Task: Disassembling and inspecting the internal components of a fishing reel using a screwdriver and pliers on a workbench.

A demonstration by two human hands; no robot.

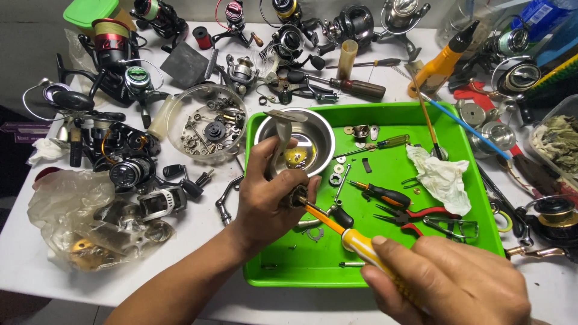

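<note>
Left hand point(265, 201): fingers closed around a grey metal reel part point(282, 150), held upright over the near-left part of the green tray point(385, 265). Right hand point(448, 283): clenched on the yellow handle of a screwdriver point(337, 232), above the tray's near edge; the orange shaft slants up-left and its tip meets the reel part at the left fingers.

Worktop, left edge: crumpled clear plastic bag point(72, 210) holding metal pieces. Far-left corner: green box point(90, 11), with black fishing reels point(120, 60) near it. Left of the tray, just beside its far-left corner: round clear dish point(208, 123) of small screws and washers.

Tray, far-left corner: steel bowl point(316, 135), behind the held part. Tray centre: loose washers point(337, 171), a small orange-and-black screwdriver point(382, 192), red-handled pliers point(415, 216). Tray, right side: crumpled white tissue point(442, 180), with a thin brush point(427, 117) leaning over the far edge.

Worktop, far edge: more reels point(355, 24), a brown-handled screwdriver point(355, 87). Far right: orange bottle with black nozzle point(445, 57); blue stick point(463, 126); clear tub point(557, 138) at the right edge.
</note>
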